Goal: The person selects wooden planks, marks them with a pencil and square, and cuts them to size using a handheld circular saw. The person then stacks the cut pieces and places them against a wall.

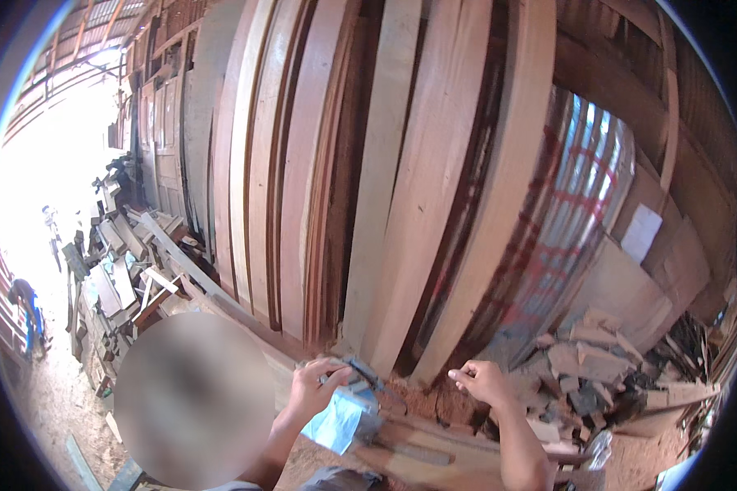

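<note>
My left hand [314, 385] is raised at the lower middle, its fingers curled together beside a dark, narrow object [363, 373]. Whether the fingers touch or grip that object is too small to tell. Below it lies a light blue sheet or bag [337, 419]. My right hand [481, 381] is held up to the right, thumb and fingers closed; anything inside them is hidden. Tall wooden planks [426, 188] stand upright just beyond both hands, and a pale board [499, 196] ends close to the right hand.
Wood offcuts [110, 262] are heaped at the left, with broken pieces [585, 360] at the right. A corrugated metal sheet [577, 188] leans behind them. Planks [418, 458] lie low in front of me. A blurred round patch covers the lower left.
</note>
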A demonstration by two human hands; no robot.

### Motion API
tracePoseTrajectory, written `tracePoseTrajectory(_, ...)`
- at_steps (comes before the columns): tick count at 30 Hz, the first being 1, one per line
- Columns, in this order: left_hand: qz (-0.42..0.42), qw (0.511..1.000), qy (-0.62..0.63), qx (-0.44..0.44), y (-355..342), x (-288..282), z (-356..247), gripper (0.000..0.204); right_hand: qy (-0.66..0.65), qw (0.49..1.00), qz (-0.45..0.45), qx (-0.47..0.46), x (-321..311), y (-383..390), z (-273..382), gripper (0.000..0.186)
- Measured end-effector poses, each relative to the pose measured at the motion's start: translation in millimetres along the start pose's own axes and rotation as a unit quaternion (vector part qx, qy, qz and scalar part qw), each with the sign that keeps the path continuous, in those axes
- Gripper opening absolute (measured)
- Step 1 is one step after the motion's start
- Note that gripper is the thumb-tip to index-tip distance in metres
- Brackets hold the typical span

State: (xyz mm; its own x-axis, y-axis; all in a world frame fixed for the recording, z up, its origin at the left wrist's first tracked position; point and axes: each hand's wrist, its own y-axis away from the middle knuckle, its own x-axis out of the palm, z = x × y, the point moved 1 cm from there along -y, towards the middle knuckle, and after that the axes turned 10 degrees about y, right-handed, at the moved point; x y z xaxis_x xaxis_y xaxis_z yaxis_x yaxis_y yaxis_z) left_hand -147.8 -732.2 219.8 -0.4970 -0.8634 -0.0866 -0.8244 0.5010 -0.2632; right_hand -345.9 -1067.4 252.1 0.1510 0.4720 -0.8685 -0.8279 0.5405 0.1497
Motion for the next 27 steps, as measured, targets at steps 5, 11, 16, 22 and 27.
tracePoseTrajectory(5,0.165,0.959,0.07,0.221,54.4,32.7,-56.4,0.013,-0.221,0.953,-0.197,-0.065,56.2,117.6,-8.2,0.023)
tracePoseTrajectory(11,0.38,0.755,0.323,0.426,88.1,34.3,-215.6,0.018,-0.335,0.904,-0.258,-0.063,104.9,221.1,-3.1,0.015)
tracePoseTrajectory(16,0.408,0.617,0.588,0.329,151.9,24.7,-278.6,0.018,-0.378,0.886,-0.27,-0.005,149.5,275.6,26.3,0.015)
tracePoseTrajectory(22,0.558,0.393,0.728,0.064,148.7,8.2,-262.0,0.039,-0.416,0.86,-0.266,0.13,225.0,299.6,41.2,0.021)
tracePoseTrajectory(27,0.547,0.366,0.752,0.036,118.2,-43.0,-249.6,0.058,-0.393,0.88,-0.179,0.198,228.2,257.3,172.3,0.023)
